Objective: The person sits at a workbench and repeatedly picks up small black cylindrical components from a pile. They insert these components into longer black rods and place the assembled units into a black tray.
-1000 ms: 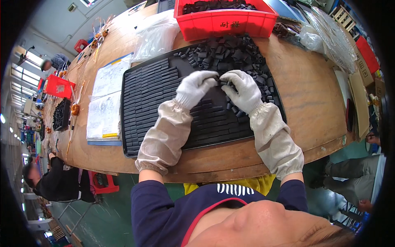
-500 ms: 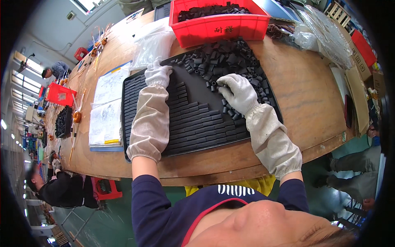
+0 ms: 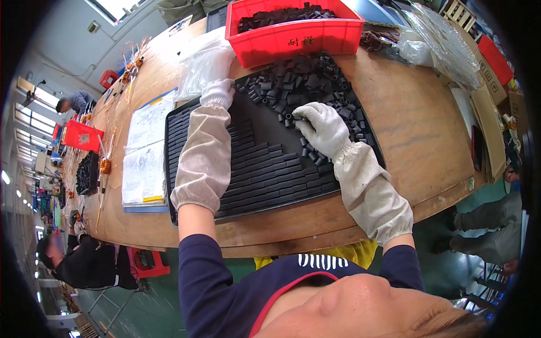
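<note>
Both my hands wear white gloves, with pale sleeve covers over the forearms. My left hand (image 3: pixel 217 93) is at the far left part of a black tray (image 3: pixel 264 119), its fingers curled over and mostly hidden by the back of the hand. My right hand (image 3: pixel 322 127) bends its thumb and fingers together above the middle of the tray; what lies between them is too dark to make out. Right beside those fingertips are short black tubes (image 3: pixel 288 122). Neat rows of black tubes (image 3: pixel 256 172) cover the tray's left and near parts. A loose heap of tubes (image 3: pixel 307 81) fills the far right part.
A red bin (image 3: pixel 293 45) of black pieces stands behind the tray. Clear plastic bags (image 3: pixel 205 62) and an open paper folder (image 3: pixel 147 149) lie to the left. Plastic wrap (image 3: pixel 439 42) and cardboard (image 3: pixel 487 129) are at the right. Another person (image 3: pixel 84 259) sits at the left.
The view has shifted slightly. My left hand has turned a little, its fingers now less visible. My right hand stays beside the same tubes, fingers still curled.
</note>
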A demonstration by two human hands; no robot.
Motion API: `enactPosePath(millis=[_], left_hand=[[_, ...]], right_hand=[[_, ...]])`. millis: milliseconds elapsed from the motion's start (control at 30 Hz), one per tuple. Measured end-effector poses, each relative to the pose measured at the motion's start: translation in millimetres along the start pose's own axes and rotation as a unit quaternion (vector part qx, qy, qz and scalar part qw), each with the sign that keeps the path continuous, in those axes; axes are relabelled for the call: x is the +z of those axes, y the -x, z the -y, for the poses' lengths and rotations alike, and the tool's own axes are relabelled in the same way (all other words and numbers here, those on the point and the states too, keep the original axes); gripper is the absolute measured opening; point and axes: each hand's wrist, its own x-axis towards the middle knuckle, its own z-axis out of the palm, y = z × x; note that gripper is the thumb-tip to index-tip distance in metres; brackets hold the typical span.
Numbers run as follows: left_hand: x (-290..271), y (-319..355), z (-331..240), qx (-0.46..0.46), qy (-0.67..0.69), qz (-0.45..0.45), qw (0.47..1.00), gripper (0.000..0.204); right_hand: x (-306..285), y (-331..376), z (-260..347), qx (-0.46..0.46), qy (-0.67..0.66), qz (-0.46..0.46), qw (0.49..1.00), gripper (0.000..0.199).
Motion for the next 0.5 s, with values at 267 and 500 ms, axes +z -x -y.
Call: enactPosePath(millis=[267,500], left_hand=[[-10,-12,-26,0.036,-0.008,0.083,0.996,0.035],[-11,-13,-25,0.107,-0.041,0.096,0.989,0.038]], right_hand=[[-1,2,-3,0.000,0.010,0.005,1.000,0.022],[-1,0,-1,-0.002,0.005,0.006,1.000,0.021]])
